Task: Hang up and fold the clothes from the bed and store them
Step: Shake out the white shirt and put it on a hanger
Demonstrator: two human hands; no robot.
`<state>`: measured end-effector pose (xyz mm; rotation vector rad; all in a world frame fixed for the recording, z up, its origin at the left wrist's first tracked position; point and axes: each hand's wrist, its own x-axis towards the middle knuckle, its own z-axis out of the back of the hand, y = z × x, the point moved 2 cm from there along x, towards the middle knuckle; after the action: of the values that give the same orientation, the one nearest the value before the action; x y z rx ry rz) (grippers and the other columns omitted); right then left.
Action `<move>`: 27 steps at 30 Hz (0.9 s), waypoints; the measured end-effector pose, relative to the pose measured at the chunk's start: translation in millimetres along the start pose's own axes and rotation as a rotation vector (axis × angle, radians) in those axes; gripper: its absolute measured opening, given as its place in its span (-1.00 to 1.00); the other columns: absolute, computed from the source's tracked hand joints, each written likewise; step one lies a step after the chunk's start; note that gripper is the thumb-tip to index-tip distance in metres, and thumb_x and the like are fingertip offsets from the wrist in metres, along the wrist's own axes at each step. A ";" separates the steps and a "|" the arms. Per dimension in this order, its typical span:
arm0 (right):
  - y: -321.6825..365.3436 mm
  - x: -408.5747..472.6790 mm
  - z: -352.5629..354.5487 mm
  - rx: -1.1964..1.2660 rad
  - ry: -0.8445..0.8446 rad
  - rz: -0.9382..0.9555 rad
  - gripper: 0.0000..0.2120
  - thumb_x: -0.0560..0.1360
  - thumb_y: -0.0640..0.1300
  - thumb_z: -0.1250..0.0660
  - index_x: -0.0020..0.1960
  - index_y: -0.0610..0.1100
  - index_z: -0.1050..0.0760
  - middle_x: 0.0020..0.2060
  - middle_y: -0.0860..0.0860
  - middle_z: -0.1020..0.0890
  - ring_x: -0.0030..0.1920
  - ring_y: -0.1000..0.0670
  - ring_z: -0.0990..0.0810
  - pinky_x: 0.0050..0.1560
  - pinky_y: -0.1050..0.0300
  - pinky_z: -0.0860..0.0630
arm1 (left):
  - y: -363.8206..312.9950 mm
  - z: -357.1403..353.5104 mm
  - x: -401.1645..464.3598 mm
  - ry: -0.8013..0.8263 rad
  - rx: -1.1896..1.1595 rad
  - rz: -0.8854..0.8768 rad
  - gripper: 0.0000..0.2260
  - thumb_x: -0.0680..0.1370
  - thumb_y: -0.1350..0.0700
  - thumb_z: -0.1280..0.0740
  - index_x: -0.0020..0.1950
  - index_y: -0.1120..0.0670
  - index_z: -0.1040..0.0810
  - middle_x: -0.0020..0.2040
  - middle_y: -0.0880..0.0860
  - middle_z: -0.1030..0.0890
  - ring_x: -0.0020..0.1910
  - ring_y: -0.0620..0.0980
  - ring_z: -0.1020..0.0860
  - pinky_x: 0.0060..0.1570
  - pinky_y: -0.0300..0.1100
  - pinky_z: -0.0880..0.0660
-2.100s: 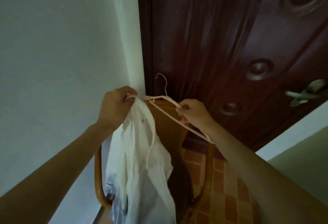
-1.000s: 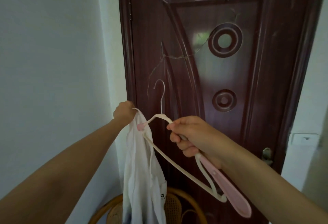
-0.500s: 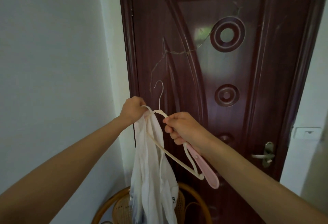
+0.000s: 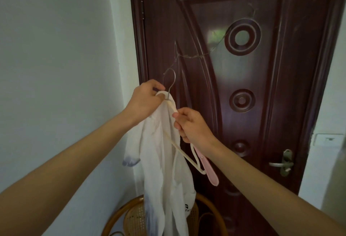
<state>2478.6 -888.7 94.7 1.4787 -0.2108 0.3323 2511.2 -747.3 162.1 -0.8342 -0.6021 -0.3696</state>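
Centre of frame, before the dark red door (image 4: 243,104): my left hand (image 4: 145,103) pinches the collar of a white garment (image 4: 162,161) at the neck of a pale hanger (image 4: 179,147), fingers curled round cloth. My right hand (image 4: 192,127) grips the hanger's right arm, fingers clamped on it. One shoulder appears seated; the pink-tipped end, lower centre, is bare. I judge hanging half done; hooking up and storing remain. A rattan chair (image 4: 209,204) stands below.

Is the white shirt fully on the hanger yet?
Not yet. The white shirt covers only one hanger arm; the pink-tipped end sticks out bare below the right hand.
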 end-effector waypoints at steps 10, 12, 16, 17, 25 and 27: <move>25.8 -4.3 11.0 -0.042 -0.010 0.307 -0.87 0.65 -0.21 -0.19 -0.05 -0.18 -0.45 -0.42 -0.01 -0.43 -0.56 0.18 -0.29 -0.56 0.36 -0.23 | -12.9 22.8 16.5 0.000 0.154 -0.200 -0.70 0.66 0.09 -0.07 0.17 -0.03 -0.59 -0.03 -0.05 -0.57 -0.15 -0.04 -0.53 -0.19 -0.20 -0.47; 24.9 -5.6 11.3 -0.046 -0.011 0.331 -0.86 0.65 -0.20 -0.19 -0.07 -0.15 -0.46 -0.41 -0.02 -0.43 -0.55 0.19 -0.29 -0.54 0.37 -0.23 | -10.3 23.4 23.2 -0.055 0.425 -0.317 -0.76 0.62 0.08 -0.21 0.22 -0.02 -0.60 0.09 -0.01 -0.50 0.03 -0.02 -0.48 -0.05 -0.16 -0.39; 21.7 -5.8 17.9 0.060 -0.004 0.277 -0.87 0.65 -0.19 -0.20 -0.07 -0.14 -0.46 -0.39 -0.05 -0.41 -0.57 0.16 -0.24 -0.59 0.32 -0.19 | -0.6 17.9 31.3 0.043 0.546 -0.614 -0.70 0.51 0.25 -0.39 0.24 0.14 -0.58 0.16 0.14 -0.59 0.10 0.15 -0.56 0.10 0.02 -0.51; 21.0 -6.1 18.8 0.072 0.013 0.256 -0.87 0.65 -0.20 -0.19 -0.06 -0.15 -0.45 -0.40 -0.04 -0.42 -0.58 0.16 -0.23 -0.61 0.32 -0.18 | 0.6 16.0 32.0 0.041 0.548 -0.668 -0.75 0.50 0.29 -0.35 0.17 0.17 -0.60 0.05 0.16 -0.63 -0.01 0.16 -0.60 0.00 -0.01 -0.53; 4.8 -5.3 26.5 0.103 0.055 0.145 -0.72 0.70 -0.15 -0.07 0.01 -0.26 -0.50 -0.43 -0.06 -0.57 -0.54 0.05 -0.44 -0.51 0.26 -0.38 | 27.9 -15.1 21.0 0.031 0.581 -0.577 -0.74 0.50 0.31 -0.36 0.18 0.17 -0.55 -0.08 0.19 -0.58 -0.22 0.20 -0.59 -0.25 -0.05 -0.47; -6.0 -4.4 31.7 0.111 0.013 0.071 -0.70 0.70 -0.17 -0.07 -0.04 -0.27 -0.51 -0.45 -0.08 -0.58 -0.54 0.04 -0.48 -0.49 0.26 -0.42 | 35.3 -18.5 21.3 0.013 0.556 -0.539 -0.73 0.50 0.34 -0.34 0.19 0.18 -0.56 -0.11 0.19 -0.57 -0.25 0.21 -0.58 -0.26 -0.05 -0.48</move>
<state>2478.5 -921.0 90.3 1.5802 -0.2379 0.4163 2552.8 -741.2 145.4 -0.1246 -0.8656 -0.6563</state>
